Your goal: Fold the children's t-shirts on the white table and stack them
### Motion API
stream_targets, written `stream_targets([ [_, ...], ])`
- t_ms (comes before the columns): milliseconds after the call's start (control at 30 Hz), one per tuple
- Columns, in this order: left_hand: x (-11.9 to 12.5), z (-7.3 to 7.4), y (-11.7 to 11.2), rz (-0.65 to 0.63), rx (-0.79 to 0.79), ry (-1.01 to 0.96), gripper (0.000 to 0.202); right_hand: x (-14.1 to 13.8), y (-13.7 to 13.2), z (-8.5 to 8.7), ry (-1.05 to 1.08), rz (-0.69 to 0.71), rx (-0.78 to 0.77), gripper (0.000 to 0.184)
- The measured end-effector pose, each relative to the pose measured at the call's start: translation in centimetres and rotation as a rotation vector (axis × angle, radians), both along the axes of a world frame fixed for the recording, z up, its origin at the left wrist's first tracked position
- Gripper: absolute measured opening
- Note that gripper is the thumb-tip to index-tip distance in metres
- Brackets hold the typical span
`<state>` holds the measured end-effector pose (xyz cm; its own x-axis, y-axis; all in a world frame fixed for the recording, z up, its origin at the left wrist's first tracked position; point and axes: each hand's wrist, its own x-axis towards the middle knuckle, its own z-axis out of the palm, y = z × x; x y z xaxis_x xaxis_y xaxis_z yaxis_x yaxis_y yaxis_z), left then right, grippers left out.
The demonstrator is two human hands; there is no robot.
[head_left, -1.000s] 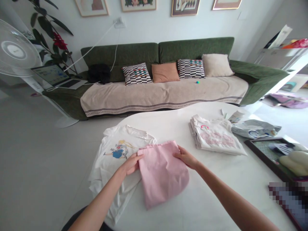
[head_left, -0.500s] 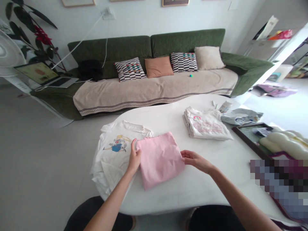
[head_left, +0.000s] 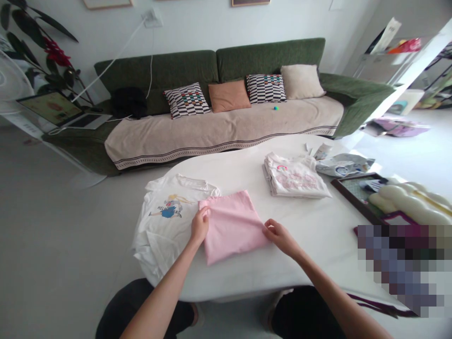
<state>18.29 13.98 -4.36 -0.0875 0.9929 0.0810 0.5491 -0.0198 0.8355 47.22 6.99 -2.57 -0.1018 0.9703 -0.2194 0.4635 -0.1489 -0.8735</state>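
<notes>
A folded pink garment (head_left: pixel 231 228) lies on the white table (head_left: pixel 226 174) in front of me; its exact kind does not show. My left hand (head_left: pixel 200 226) grips its left edge, with the thumb on top and fingers partly hidden. At the opposite edge, my right hand (head_left: pixel 280 237) pinches the fabric between thumb and fingertips. Left of the pink garment, a white long-sleeved shirt (head_left: pixel 165 226) with a cartoon figure print is spread out, partly beneath it. Farther back on the right sits a stack of folded white shirts (head_left: pixel 296 176), the top one bearing pink print.
A silvery plastic packet (head_left: pixel 344 165), a dark-framed tray (head_left: pixel 356 200) and a cream puffy object (head_left: pixel 409 202) occupy the table's right side. Beyond the table stands a green sofa (head_left: pixel 190 66) with cushions. A laptop (head_left: pixel 67 113) rests on its left arm.
My right fingers have gone from stretched along the pink garment's edge to a bent pinch on it. Its near edge has shifted slightly and looks straighter. The camera view has shifted a little.
</notes>
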Motion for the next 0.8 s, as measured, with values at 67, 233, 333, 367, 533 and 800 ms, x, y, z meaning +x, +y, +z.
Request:
stream_targets([
  [67,0.0,0.1,0.1,-0.009,0.002,0.039,0.039,-0.3,-0.2,-0.5,-0.128,-0.047,0.024,0.021],
  [233,0.1,0.3,-0.2,-0.062,0.034,0.125,0.043,-1.9,-0.4,1.1,-0.434,0.047,0.340,0.048],
  [333,0.3,0.6,-1.0,-0.003,0.090,0.151,0.049,-3.2,-0.9,1.2,-0.652,0.159,0.509,0.057],
  [367,0.5,0.7,-1.2,0.032,0.105,0.165,0.052,-3.5,-1.1,0.8,-0.704,0.227,0.495,0.058],
  [533,0.3,1.2,-2.0,0.211,0.038,0.270,0.058,-6.6,-1.1,0.7,-0.827,0.244,0.311,0.061],
  [800,-0.9,2.9,-0.6,0.181,-0.306,-0.159,0.025,-19.1,2.2,4.3,-0.465,0.212,0.280,0.044],
])
